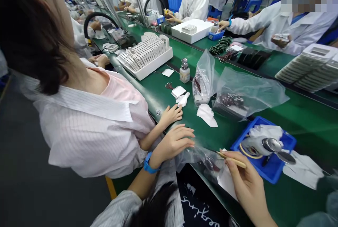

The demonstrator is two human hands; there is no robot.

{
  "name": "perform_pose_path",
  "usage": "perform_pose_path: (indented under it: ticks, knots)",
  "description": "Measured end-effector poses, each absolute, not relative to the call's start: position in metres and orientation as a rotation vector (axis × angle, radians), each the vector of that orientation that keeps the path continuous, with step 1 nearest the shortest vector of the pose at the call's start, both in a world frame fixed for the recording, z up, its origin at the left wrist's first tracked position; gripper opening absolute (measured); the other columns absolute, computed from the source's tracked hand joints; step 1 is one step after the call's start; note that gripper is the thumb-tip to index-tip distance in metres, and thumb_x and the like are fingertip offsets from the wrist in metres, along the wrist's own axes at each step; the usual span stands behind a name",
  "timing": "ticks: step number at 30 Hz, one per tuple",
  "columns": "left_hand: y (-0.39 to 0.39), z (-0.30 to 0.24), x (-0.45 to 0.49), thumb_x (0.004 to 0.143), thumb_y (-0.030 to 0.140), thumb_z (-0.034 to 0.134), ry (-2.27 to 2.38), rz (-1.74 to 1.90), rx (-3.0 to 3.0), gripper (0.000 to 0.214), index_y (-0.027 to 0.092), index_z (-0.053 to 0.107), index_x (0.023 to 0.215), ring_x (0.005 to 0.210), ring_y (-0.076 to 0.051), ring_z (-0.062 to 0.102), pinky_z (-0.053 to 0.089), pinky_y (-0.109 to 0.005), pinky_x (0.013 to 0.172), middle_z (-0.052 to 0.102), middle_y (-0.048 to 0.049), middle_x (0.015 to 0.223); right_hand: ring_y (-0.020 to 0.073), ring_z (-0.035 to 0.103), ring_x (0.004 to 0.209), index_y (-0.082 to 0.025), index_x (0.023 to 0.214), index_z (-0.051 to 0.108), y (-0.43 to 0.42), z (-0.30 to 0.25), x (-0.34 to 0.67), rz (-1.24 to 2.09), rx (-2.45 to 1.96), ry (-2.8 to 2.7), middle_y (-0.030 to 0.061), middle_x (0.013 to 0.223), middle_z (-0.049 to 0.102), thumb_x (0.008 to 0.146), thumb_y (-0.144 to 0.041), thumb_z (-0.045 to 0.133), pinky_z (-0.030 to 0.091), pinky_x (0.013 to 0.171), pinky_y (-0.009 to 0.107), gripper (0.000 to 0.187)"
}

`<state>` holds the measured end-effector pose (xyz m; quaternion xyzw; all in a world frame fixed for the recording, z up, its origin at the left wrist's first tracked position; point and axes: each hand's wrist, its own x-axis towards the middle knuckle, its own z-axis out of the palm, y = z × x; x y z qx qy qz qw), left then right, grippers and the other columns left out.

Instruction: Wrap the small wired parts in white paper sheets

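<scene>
My left hand [174, 143], with a blue wristband, lies flat with fingers stretched out on a clear plastic bag [203, 158] of small dark parts at the near edge of the green bench. My right hand [244, 181] pinches a thin tan stick [233, 161] whose tip points left over the same bag. A co-worker in a pink striped shirt sits close on my left; that person's hand [172, 114] rests on the bench just beyond my left hand, touching a white wipe [183, 99].
A blue tray [274, 170] with a metal-capped tool lies right of my right hand. Further back are two larger clear bags [237, 94], a white wipe [207, 115], a small dispenser bottle [184, 71] and a white tray of flat parts [145, 57]. Other people work across the bench.
</scene>
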<state>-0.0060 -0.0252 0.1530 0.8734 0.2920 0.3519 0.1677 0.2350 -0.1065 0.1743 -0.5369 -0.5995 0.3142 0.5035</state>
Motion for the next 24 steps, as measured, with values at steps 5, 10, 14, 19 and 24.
perform_pose_path:
  ticks: [5,10,14,19,24]
  knots:
    - [-0.024,0.148,-0.014,0.090,0.018,0.065,0.770,1.155,2.535,0.010,0.022,0.070,0.097,0.107,-0.020,0.068,0.050,-0.045,0.102,0.073,-0.0045,0.104,0.0160,0.068,0.086,-0.028,0.110,0.066,-0.109,0.178,0.233,0.842,-1.257,-1.488,0.0044,0.098,0.070,0.098,-0.025,0.052,0.057,0.072,0.025,0.018]
    - [-0.020,0.136,-0.014,0.093,0.026,0.062,0.814,1.174,2.420,0.013,0.020,0.072,0.087,0.100,-0.019,0.068,0.053,-0.047,0.100,0.073,-0.0018,0.102,0.0168,0.065,0.082,-0.026,0.113,0.061,-0.109,0.175,0.232,0.908,-1.252,-1.454,0.0040,0.091,0.066,0.100,-0.028,0.047,0.055,0.070,0.028,0.019]
    - [-0.021,0.130,-0.009,0.096,0.029,0.057,0.830,1.230,2.377,0.022,0.017,0.072,0.084,0.099,-0.016,0.067,0.054,-0.044,0.099,0.071,-0.0010,0.101,0.0176,0.064,0.088,-0.026,0.114,0.061,-0.110,0.171,0.234,0.912,-1.250,-1.545,0.0044,0.094,0.065,0.100,-0.026,0.047,0.054,0.081,0.032,0.019]
    - [-0.022,0.124,-0.006,0.090,0.017,0.065,0.783,1.344,2.309,0.007,0.020,0.071,0.090,0.101,-0.017,0.067,0.055,-0.044,0.100,0.070,-0.0024,0.102,0.0182,0.064,0.090,-0.028,0.117,0.059,-0.110,0.169,0.235,0.945,-1.196,-1.621,0.0032,0.097,0.067,0.100,-0.023,0.048,0.049,0.099,0.041,0.021]
    - [-0.021,0.123,-0.005,0.091,0.018,0.064,0.769,1.352,2.308,0.008,0.021,0.071,0.092,0.099,-0.017,0.068,0.056,-0.044,0.099,0.069,-0.0039,0.103,0.0183,0.064,0.089,-0.028,0.117,0.058,-0.108,0.172,0.234,0.907,-1.161,-1.712,0.0029,0.095,0.068,0.099,-0.020,0.048,0.048,0.103,0.045,0.022]
